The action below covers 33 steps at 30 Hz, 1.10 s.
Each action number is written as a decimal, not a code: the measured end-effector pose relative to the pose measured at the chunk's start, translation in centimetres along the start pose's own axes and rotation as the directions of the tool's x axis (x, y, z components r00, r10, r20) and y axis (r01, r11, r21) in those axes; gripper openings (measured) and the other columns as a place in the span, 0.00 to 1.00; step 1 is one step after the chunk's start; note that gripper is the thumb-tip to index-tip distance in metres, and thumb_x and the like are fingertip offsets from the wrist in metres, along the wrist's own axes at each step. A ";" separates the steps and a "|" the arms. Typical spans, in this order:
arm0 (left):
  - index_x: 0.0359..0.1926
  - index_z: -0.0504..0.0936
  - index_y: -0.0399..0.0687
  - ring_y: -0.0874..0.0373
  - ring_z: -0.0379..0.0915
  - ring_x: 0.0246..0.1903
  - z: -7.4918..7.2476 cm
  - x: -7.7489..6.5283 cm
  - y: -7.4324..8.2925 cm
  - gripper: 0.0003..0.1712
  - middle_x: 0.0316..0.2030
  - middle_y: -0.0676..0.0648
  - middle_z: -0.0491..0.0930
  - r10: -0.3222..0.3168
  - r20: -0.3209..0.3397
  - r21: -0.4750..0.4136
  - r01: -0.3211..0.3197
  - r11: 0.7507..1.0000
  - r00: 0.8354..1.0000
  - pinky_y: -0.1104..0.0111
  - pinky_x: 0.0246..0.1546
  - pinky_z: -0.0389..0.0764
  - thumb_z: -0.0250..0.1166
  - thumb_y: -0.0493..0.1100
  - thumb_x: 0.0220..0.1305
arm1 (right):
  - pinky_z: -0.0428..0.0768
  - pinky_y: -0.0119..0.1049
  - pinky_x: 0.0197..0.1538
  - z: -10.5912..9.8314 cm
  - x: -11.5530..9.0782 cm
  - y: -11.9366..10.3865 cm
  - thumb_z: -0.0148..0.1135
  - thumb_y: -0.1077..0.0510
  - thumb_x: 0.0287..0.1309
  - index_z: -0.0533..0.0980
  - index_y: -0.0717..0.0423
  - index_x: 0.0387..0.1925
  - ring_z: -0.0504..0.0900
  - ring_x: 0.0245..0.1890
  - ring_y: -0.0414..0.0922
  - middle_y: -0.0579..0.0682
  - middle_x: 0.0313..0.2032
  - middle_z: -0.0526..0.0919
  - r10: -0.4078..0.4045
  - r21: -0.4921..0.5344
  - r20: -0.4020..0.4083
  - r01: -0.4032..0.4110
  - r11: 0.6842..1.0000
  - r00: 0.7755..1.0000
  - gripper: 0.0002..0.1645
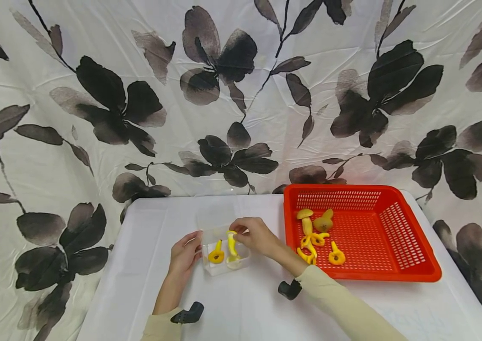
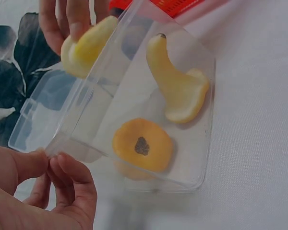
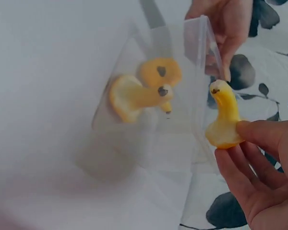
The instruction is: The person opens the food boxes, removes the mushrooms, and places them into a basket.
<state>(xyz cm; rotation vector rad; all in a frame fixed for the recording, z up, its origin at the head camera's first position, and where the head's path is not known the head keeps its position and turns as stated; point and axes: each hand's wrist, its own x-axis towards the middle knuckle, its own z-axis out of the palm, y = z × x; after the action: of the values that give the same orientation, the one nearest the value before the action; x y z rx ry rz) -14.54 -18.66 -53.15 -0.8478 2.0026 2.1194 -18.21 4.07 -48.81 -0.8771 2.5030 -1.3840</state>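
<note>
A clear plastic box (image 1: 212,271) sits on the white table, its lid (image 2: 48,103) folded back. My left hand (image 1: 184,253) pinches the box's edge between thumb and fingers, as the left wrist view (image 2: 62,184) shows. My right hand (image 1: 258,236) holds a yellow toy mushroom (image 3: 224,120) by thumb and fingertips, at the open top of the box. Inside lie two more mushrooms: an orange-yellow one (image 2: 143,143) with a dark-spotted cap centre, and a paler one (image 2: 175,91) with a curved stem lying on its side.
To the right stands a red perforated basket (image 1: 377,246). It contains several yellow mushrooms (image 1: 336,254), a brownish thick-stemmed one (image 1: 306,220) and another brownish piece (image 1: 324,220). Behind the table hangs a floral-patterned cloth (image 1: 232,113).
</note>
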 end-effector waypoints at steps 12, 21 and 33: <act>0.65 0.76 0.36 0.57 0.72 0.39 -0.2 -0.2 0.0 0.25 0.44 0.44 0.79 0.016 0.018 -0.005 -0.016 1.000 1.000 0.76 0.33 0.80 0.63 0.46 0.76 | 0.84 0.38 0.51 -2.6 -1.9 0.9 0.68 0.64 0.65 0.84 0.59 0.51 0.85 0.44 0.46 0.51 0.44 0.88 0.140 0.188 -0.079 -0.123 0.974 0.987 0.13; 0.65 0.76 0.37 0.57 0.72 0.39 0.0 -0.2 -0.1 0.24 0.48 0.40 0.78 0.012 0.008 0.016 -0.013 1.000 1.000 0.77 0.33 0.79 0.62 0.47 0.76 | 0.84 0.38 0.53 -5.2 -3.5 1.5 0.71 0.60 0.64 0.83 0.60 0.52 0.85 0.47 0.49 0.53 0.47 0.87 0.206 0.271 -0.121 -0.168 0.948 0.971 0.16; 0.66 0.76 0.39 0.53 0.72 0.44 -0.1 -0.1 -0.2 0.24 0.52 0.38 0.76 0.003 0.012 0.026 -0.003 1.000 1.000 0.78 0.34 0.79 0.61 0.48 0.77 | 0.83 0.32 0.50 -8.3 -6.0 2.7 0.71 0.60 0.64 0.82 0.62 0.53 0.85 0.47 0.51 0.58 0.49 0.86 0.282 0.367 -0.178 -0.203 0.908 0.943 0.18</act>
<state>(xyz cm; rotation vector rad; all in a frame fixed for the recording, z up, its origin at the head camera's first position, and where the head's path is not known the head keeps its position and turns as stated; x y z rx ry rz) -14.30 -18.71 -53.26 -0.8261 2.0220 2.0907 -17.68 14.50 -47.22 -0.3387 2.3066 -1.8388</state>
